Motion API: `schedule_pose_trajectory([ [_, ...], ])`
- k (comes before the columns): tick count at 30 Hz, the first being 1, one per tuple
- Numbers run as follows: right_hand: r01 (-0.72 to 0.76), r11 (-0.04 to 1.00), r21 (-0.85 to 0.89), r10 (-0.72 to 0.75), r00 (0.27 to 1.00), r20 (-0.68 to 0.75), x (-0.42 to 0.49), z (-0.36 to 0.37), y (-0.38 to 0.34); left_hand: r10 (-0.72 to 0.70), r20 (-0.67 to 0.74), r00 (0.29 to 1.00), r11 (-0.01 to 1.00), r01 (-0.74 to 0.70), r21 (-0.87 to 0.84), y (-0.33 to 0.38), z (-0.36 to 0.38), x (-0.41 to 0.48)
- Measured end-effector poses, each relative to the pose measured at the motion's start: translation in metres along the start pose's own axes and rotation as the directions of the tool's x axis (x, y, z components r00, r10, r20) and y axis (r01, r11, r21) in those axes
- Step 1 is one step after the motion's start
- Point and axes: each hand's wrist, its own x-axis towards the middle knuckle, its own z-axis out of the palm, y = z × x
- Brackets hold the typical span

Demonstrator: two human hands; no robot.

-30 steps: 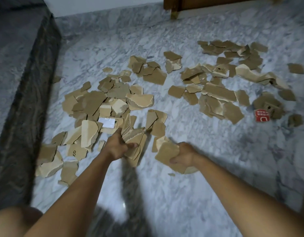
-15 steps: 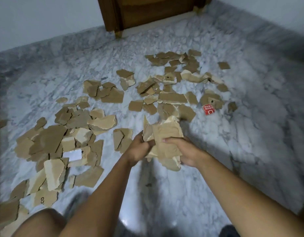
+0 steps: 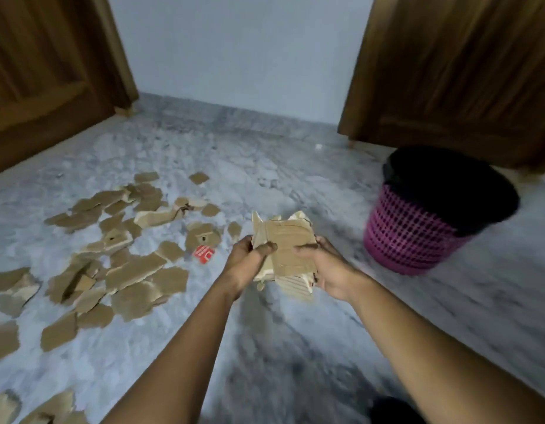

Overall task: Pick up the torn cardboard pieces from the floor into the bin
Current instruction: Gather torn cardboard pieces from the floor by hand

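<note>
A stack of torn brown cardboard pieces (image 3: 288, 243) is held above the floor between both hands. My left hand (image 3: 245, 263) grips its left side, thumb on top. My right hand (image 3: 329, 266) grips the right side. To the right, on the floor, stands a pink mesh bin (image 3: 418, 237) with a black liner, a short way from the stack. Several more torn cardboard pieces (image 3: 133, 270) lie scattered over the marble floor on the left. Among them is a small red printed scrap (image 3: 204, 254).
Wooden doors stand at the back left (image 3: 44, 75) and back right (image 3: 461, 71), with a pale wall (image 3: 240, 47) between them. The bin sits close to the right door. Grey-white marble floor (image 3: 280, 166) stretches between the scattered pieces and the bin.
Both hands brought their separate handfuls together into one stack and lifted it. The view has swung right, so the bin has come into sight and the scattered pieces lie to the left.
</note>
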Motion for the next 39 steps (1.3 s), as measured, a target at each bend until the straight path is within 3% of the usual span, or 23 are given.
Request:
schedule_pose_trajectory([
  [4,0.082,0.997,-0.012,-0.083,0.984,-0.159,-0.005,-0.106,-0.051,0.108,0.155,0.982,0.990,-0.120,0.074,0.071,0.099,0.042],
  [7,0.146,0.988,-0.049,-0.154,0.946,-0.287,-0.001,-0.182,-0.091,0.202,0.187,0.961,0.968,-0.224,0.109,0.119,0.179,0.078],
  [11,0.220,0.969,-0.109,-0.245,0.859,-0.449,0.014,-0.275,-0.136,0.227,0.205,0.952,0.960,-0.254,0.114,0.165,0.278,0.123],
  [14,0.230,0.964,-0.132,-0.265,0.829,-0.492,0.034,-0.329,-0.147,0.203,0.234,0.951,0.962,-0.238,0.135,0.178,0.335,0.154],
  [19,0.142,0.970,-0.197,-0.226,0.825,-0.518,0.068,-0.384,-0.140,0.187,0.267,0.945,0.950,-0.243,0.195,0.171,0.387,0.193],
  [22,-0.001,0.938,-0.347,-0.192,0.831,-0.522,0.081,-0.398,-0.137,0.172,0.316,0.933,0.953,-0.239,0.188,0.161,0.394,0.211],
  [26,-0.066,0.879,-0.472,-0.228,0.812,-0.538,0.086,-0.392,-0.137,0.242,0.202,0.949,0.916,-0.292,0.274,0.151,0.371,0.216],
  [28,-0.004,0.855,-0.519,-0.297,0.817,-0.495,0.089,-0.374,-0.137,0.328,0.132,0.935,0.908,-0.351,0.228,0.149,0.348,0.209],
  [32,0.201,0.770,-0.606,-0.428,0.867,-0.256,0.093,-0.291,-0.141,0.456,-0.059,0.888,0.869,-0.430,0.246,0.140,0.271,0.184],
  [35,0.320,0.644,-0.695,-0.474,0.880,-0.035,0.100,-0.195,-0.128,0.442,-0.204,0.874,0.871,-0.363,0.332,0.113,0.185,0.152],
  [39,0.468,0.519,-0.716,-0.360,0.879,0.313,0.090,-0.056,-0.082,0.354,-0.377,0.856,0.897,-0.197,0.395,0.047,0.052,0.083],
])
